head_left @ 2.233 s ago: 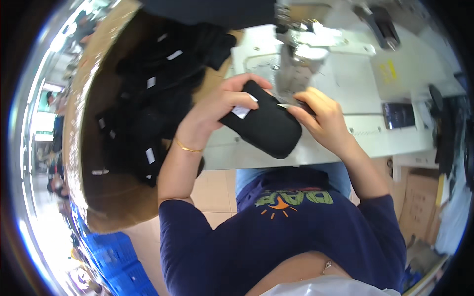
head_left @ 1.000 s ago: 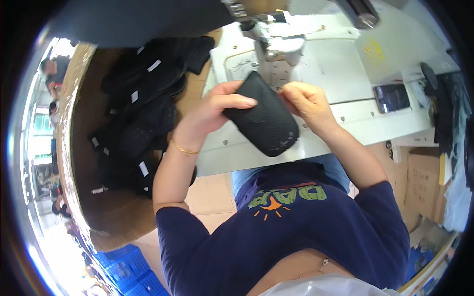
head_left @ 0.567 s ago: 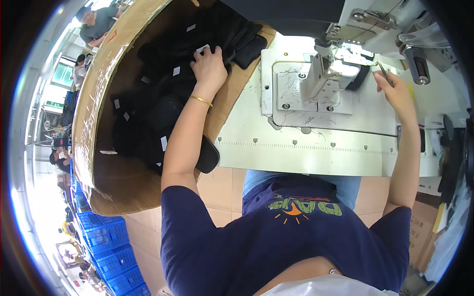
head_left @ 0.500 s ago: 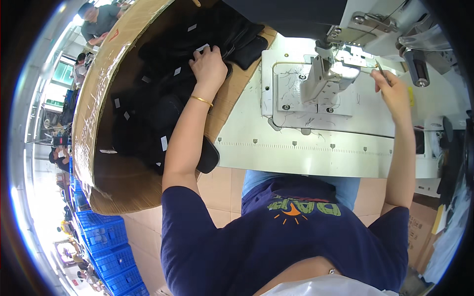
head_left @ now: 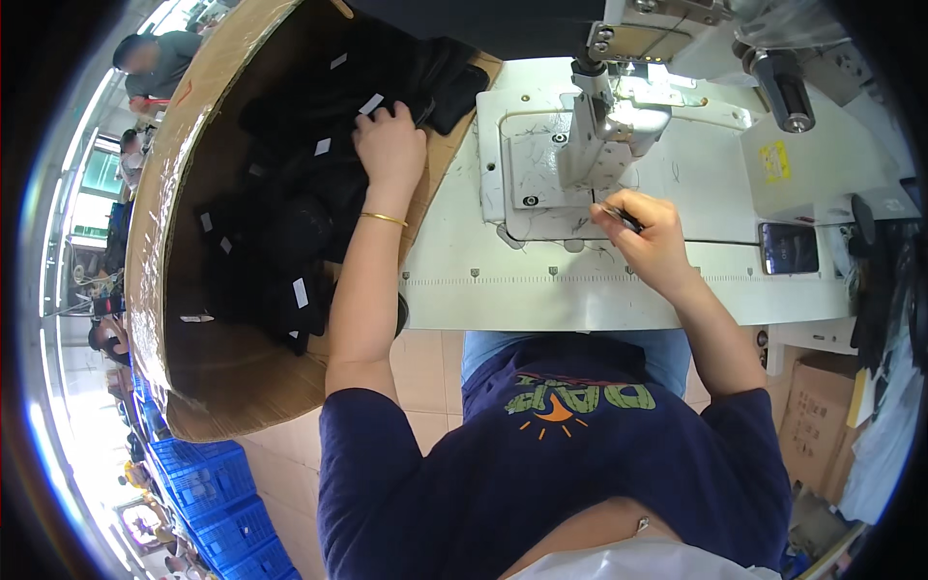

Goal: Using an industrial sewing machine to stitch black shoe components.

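My left hand (head_left: 391,145) lies on black fabric pieces (head_left: 280,116) with small white labels, heaped in a large cardboard box. Its fingers are apart and bent down onto the cloth beside one label; the thumb is not clear to see. In my right hand (head_left: 646,232) a slim dark pointed tool (head_left: 626,219) is pinched, its tip toward the plate of the sewing machine. This hand hovers at the plate's front edge, below the white sewing head (head_left: 604,140). Loose dark thread ends are scattered over the metal plate (head_left: 541,222).
The cardboard box (head_left: 145,290) reaches past the table's left edge. A printed ruler runs along the front of the white table (head_left: 512,304). A phone (head_left: 789,248) lies at the right. Blue crates (head_left: 217,493) stand on the floor at lower left, and people sit farther left.
My right hand has come from the far right of the sewing head toward me and leftward, still holding the tool. My left hand stays on the black pieces. The whole view has shifted slightly.
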The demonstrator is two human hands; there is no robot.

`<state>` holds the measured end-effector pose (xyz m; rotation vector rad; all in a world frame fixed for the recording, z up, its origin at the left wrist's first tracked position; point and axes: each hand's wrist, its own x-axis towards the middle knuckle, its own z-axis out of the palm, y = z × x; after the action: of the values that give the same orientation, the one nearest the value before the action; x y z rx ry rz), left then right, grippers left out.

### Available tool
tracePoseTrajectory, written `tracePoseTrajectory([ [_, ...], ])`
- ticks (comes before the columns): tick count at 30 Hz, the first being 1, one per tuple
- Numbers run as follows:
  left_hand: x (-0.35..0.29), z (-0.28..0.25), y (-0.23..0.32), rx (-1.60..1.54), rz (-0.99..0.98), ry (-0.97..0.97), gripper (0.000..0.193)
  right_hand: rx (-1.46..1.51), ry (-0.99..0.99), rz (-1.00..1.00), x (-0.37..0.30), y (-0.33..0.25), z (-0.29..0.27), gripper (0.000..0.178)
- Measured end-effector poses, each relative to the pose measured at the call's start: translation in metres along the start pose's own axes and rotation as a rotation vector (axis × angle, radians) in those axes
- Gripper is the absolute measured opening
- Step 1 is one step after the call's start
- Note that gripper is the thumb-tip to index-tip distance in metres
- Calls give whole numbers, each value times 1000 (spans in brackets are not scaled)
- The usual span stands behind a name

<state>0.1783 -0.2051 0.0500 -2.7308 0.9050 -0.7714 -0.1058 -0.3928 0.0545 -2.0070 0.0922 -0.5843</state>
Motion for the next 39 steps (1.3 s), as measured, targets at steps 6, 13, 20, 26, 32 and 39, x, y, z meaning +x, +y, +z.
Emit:
tracePoseTrajectory([
  [6, -48, -30, 19, -252, 101, 47, 40, -27, -48, 83, -14, -1, 7, 9],
  [13, -163, -67, -36, -201, -420, 366, 77, -212, -193, -349, 30, 4, 39, 30],
  [20, -220, -34, -57, -223, -601, 269, 88, -380, -39, -556, 189, 0, 190, 37],
  [26, -214, -53, -42, -350, -546, 185, 96, -524, -562, -266, 187, -5, 228, 40],
  [32, -221, -59, 13, -673, -189, 154, 94, -553, -505, -288, 57, -18, 144, 35],
  [39, -169, -56, 44, -537, -25, -89, 87, -323, -201, -281, 4, -18, 70, 47],
])
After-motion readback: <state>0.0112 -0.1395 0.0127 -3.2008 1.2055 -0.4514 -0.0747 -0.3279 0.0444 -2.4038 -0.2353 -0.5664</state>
